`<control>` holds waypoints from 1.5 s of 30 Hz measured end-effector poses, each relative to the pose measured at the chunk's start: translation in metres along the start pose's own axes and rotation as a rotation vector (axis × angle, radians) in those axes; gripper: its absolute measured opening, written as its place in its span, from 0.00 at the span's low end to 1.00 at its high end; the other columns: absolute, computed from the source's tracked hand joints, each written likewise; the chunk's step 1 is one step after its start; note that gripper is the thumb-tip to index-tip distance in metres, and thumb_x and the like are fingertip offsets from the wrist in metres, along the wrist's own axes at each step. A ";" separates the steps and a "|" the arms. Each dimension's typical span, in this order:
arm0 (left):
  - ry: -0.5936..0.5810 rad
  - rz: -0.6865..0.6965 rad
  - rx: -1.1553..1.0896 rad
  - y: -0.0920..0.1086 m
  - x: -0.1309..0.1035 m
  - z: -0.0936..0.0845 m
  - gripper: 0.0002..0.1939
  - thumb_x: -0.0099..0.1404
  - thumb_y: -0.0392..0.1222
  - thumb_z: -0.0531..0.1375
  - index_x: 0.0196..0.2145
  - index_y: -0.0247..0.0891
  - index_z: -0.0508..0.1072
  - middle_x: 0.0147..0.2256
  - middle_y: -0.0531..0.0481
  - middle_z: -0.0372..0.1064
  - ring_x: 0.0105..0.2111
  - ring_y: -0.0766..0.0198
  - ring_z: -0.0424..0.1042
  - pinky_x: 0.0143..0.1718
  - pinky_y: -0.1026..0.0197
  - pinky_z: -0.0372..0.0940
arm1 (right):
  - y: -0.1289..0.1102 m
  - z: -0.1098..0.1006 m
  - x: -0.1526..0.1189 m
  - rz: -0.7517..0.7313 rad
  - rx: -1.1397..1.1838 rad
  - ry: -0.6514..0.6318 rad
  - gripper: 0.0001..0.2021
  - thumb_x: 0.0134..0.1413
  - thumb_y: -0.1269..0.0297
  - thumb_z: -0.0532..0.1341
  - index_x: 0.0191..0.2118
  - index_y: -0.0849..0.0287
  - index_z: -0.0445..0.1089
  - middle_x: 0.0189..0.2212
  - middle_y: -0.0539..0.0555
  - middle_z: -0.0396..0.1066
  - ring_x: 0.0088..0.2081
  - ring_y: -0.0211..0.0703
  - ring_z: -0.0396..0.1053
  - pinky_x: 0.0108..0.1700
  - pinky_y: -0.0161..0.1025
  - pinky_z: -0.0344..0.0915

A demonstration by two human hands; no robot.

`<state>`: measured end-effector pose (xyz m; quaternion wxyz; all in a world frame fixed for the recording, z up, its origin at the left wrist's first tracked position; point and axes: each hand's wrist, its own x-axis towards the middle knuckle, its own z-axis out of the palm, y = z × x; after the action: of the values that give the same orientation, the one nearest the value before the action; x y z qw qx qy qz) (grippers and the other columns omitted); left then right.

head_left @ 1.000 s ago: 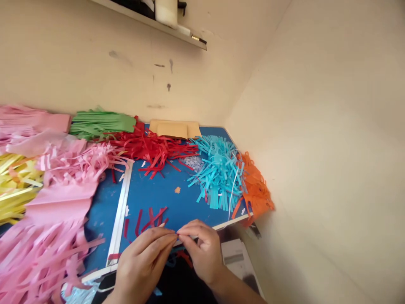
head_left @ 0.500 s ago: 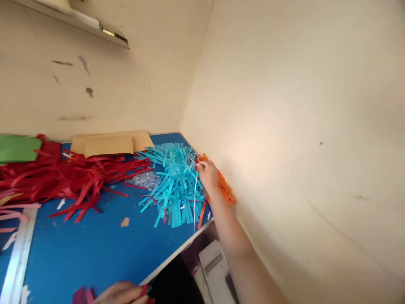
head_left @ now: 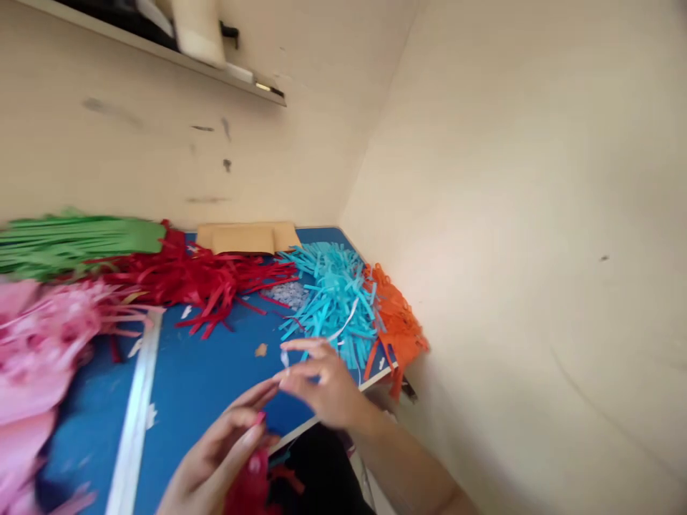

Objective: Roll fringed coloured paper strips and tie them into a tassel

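My left hand (head_left: 217, 447), at the bottom middle, is closed around a bunch of red-pink paper (head_left: 252, 483), its lower part blurred. My right hand (head_left: 330, 386) meets the left hand's fingertips over the table's front edge. Between its bent fingers runs a thin white string (head_left: 346, 320), trailing back over the turquoise fringed paper (head_left: 333, 282). To the right of that pile, orange fringed paper (head_left: 400, 318) hangs over the table corner by the wall.
Red fringed paper (head_left: 198, 282), green fringed paper (head_left: 107, 236) and pink paper (head_left: 32, 343) lie along the blue table (head_left: 215, 379). A brown folded sheet (head_left: 244, 238) rests against the back wall. A metal strip (head_left: 137, 408) crosses the table, and a shelf (head_left: 252, 86) hangs above.
My right hand has come back from the orange pile toward me, bringing the white string to my left hand. My left hand has risen into view with the red-pink paper. The view has swung left.
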<state>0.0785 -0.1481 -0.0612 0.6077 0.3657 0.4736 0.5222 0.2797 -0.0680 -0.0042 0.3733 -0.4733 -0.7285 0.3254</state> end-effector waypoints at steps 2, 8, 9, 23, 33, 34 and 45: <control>-0.093 -0.026 -0.029 0.010 -0.004 0.015 0.14 0.57 0.54 0.67 0.28 0.41 0.76 0.33 0.48 0.77 0.28 0.61 0.74 0.30 0.62 0.71 | -0.013 0.041 -0.021 -0.008 0.289 -0.066 0.12 0.59 0.51 0.63 0.36 0.50 0.81 0.48 0.52 0.74 0.52 0.47 0.68 0.59 0.45 0.59; -0.110 -0.107 0.163 -0.002 -0.026 -0.003 0.18 0.60 0.55 0.64 0.25 0.37 0.75 0.18 0.52 0.69 0.19 0.68 0.66 0.23 0.67 0.62 | -0.011 0.067 -0.009 0.439 1.112 -0.091 0.18 0.47 0.46 0.70 0.31 0.57 0.78 0.23 0.50 0.69 0.24 0.37 0.65 0.30 0.36 0.66; -0.092 -0.113 0.169 -0.006 -0.028 -0.010 0.18 0.59 0.55 0.65 0.25 0.37 0.75 0.19 0.51 0.70 0.20 0.68 0.67 0.24 0.67 0.63 | -0.011 0.066 -0.007 0.456 1.124 -0.089 0.18 0.48 0.46 0.69 0.33 0.57 0.77 0.22 0.49 0.67 0.22 0.35 0.61 0.25 0.33 0.62; 0.488 -0.427 -0.637 0.009 -0.026 -0.035 0.16 0.45 0.25 0.69 0.32 0.36 0.75 0.25 0.51 0.77 0.21 0.65 0.76 0.25 0.67 0.73 | -0.030 0.099 -0.043 -0.008 0.077 -0.113 0.22 0.66 0.57 0.55 0.22 0.57 0.74 0.17 0.48 0.64 0.22 0.37 0.60 0.31 0.36 0.56; 0.489 -0.386 -0.623 0.006 -0.029 -0.030 0.18 0.42 0.28 0.72 0.31 0.37 0.73 0.26 0.54 0.76 0.23 0.65 0.76 0.28 0.65 0.75 | -0.026 0.098 -0.042 -0.035 -0.044 -0.028 0.25 0.65 0.60 0.54 0.15 0.58 0.52 0.14 0.45 0.49 0.20 0.35 0.49 0.28 0.37 0.47; 0.482 -0.386 -0.624 0.006 -0.029 -0.029 0.19 0.41 0.29 0.73 0.31 0.37 0.73 0.27 0.54 0.76 0.23 0.65 0.76 0.28 0.65 0.75 | -0.026 0.098 -0.042 -0.030 -0.035 -0.018 0.25 0.65 0.60 0.55 0.15 0.58 0.52 0.14 0.45 0.49 0.20 0.35 0.49 0.27 0.37 0.47; 0.325 -0.330 -0.521 0.001 -0.028 -0.031 0.24 0.39 0.40 0.77 0.30 0.38 0.69 0.24 0.57 0.72 0.23 0.67 0.73 0.27 0.65 0.71 | -0.036 0.088 -0.048 -0.066 -0.017 -0.294 0.20 0.66 0.64 0.54 0.22 0.57 0.71 0.16 0.46 0.62 0.22 0.35 0.59 0.31 0.35 0.55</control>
<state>0.0483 -0.1764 -0.0636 0.6736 0.0288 0.4676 0.5716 0.2020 -0.1359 -0.0311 0.2691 -0.3996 -0.7933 0.3724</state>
